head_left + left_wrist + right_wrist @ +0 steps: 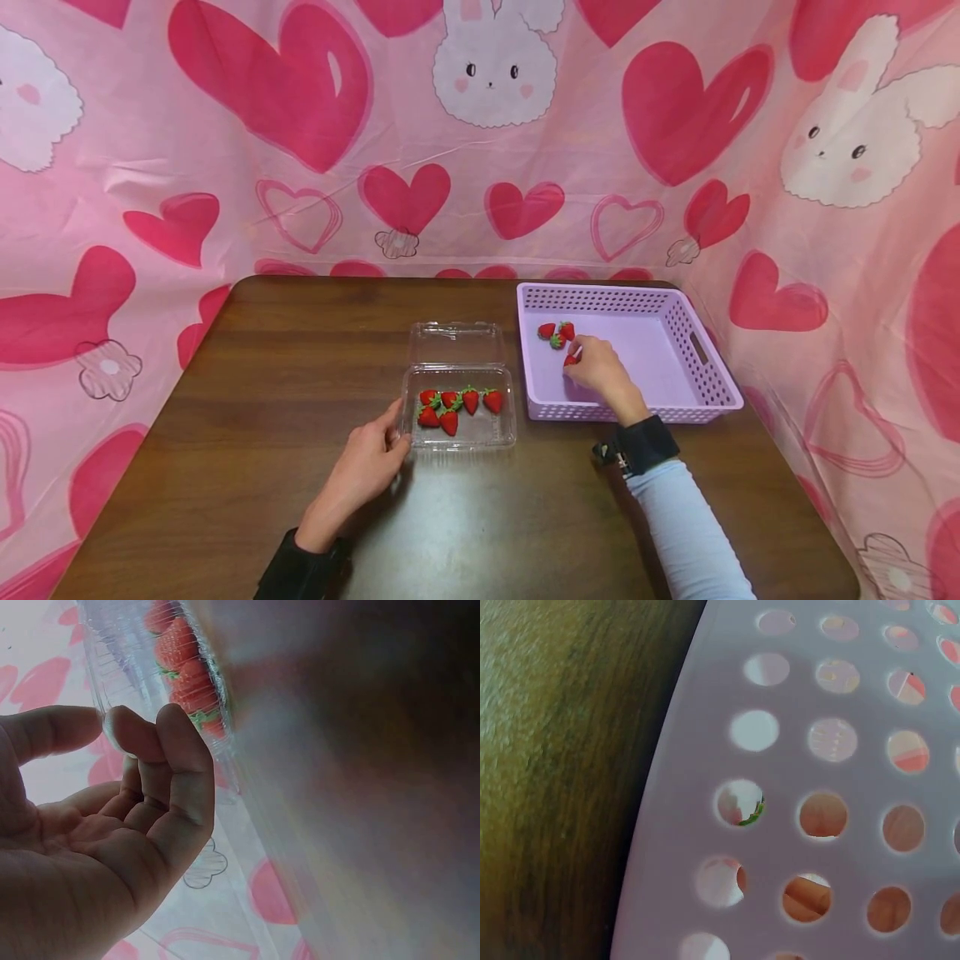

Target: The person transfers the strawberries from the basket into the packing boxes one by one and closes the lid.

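A clear plastic clamshell box [480,433] lies with its lid [457,343] folded back, and several red strawberries [448,423] with green leaves sit inside it. My left hand [367,462] pinches the box's left rim between thumb and fingers; the left wrist view shows that pinch with strawberries [196,686] behind the clear wall. Inside the lilac basket [630,412], my right hand [596,367] holds one strawberry [571,361] at its fingertips, low over the basket floor. The basket's perforated wall [795,772] hides most of this hand in the right wrist view.
Three more strawberries [557,340] lie in the basket's left part, just beyond the right hand. Box and basket stand side by side on a dark brown wooden table [300,358]. Pink cloth [465,150] with hearts and rabbits hangs behind and along the sides.
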`<state>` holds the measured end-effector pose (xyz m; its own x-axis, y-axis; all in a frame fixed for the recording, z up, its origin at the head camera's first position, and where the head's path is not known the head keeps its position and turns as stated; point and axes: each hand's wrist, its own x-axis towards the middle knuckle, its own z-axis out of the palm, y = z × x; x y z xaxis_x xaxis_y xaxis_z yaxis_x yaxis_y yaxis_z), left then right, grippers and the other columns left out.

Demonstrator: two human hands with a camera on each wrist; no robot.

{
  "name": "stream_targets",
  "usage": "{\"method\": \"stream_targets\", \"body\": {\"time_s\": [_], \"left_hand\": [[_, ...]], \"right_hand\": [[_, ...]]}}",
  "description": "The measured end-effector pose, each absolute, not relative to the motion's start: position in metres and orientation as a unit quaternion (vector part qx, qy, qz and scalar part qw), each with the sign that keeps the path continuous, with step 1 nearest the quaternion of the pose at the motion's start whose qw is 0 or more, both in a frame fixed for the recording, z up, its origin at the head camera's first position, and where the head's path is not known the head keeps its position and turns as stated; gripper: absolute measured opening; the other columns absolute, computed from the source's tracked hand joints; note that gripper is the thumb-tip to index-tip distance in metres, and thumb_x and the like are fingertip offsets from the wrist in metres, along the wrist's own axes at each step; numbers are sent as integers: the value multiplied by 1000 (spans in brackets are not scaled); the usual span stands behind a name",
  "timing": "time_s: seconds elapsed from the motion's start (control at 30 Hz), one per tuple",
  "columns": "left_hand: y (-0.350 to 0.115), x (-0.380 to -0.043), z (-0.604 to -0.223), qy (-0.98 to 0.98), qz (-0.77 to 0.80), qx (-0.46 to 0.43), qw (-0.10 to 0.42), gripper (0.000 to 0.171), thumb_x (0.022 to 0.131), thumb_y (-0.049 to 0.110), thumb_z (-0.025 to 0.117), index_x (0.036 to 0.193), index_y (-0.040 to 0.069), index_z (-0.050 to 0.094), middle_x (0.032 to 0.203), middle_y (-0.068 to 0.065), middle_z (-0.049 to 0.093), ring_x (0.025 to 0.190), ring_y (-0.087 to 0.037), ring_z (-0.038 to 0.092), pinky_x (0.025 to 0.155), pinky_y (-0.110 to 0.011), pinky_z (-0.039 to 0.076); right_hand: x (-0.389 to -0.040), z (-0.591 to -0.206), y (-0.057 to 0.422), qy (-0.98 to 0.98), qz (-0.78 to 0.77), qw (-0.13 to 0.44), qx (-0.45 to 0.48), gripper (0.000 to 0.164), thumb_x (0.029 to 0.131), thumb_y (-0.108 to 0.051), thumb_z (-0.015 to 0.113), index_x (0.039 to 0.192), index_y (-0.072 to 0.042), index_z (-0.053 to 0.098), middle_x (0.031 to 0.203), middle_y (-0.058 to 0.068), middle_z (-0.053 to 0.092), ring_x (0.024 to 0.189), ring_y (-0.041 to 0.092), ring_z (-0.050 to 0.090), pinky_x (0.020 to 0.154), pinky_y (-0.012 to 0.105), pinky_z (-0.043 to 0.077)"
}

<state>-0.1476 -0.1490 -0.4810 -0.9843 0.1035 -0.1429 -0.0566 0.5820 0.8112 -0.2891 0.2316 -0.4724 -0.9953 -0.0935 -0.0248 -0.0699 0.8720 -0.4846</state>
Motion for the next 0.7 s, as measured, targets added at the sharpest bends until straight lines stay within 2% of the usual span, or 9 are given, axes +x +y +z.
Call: {"method": "stream_targets", "body": {"time_s": [0.17, 0.7], "left_hand": [[-148, -147, -480, 889, 452, 21, 73, 65, 98, 9, 65, 158, -3, 42, 70, -3, 51, 56, -16, 47, 48, -29, 37], [-148, -147, -481, 885, 458, 11, 83, 67, 99, 11, 66, 160, -1, 41, 72, -6, 52, 55, -18, 49, 46, -29, 39]], "right_hand": [[-287, -469, 233, 968, -247, 9, -47, 21, 77, -7, 75, 95, 0, 67, 76, 9, 67, 76, 31, 63, 70, 45, 49], [-280, -462, 226, 967, -251, 3, -46, 20, 81, -10, 76, 98, -1, 68, 78, 9, 66, 75, 31, 61, 69, 44, 48]]}}
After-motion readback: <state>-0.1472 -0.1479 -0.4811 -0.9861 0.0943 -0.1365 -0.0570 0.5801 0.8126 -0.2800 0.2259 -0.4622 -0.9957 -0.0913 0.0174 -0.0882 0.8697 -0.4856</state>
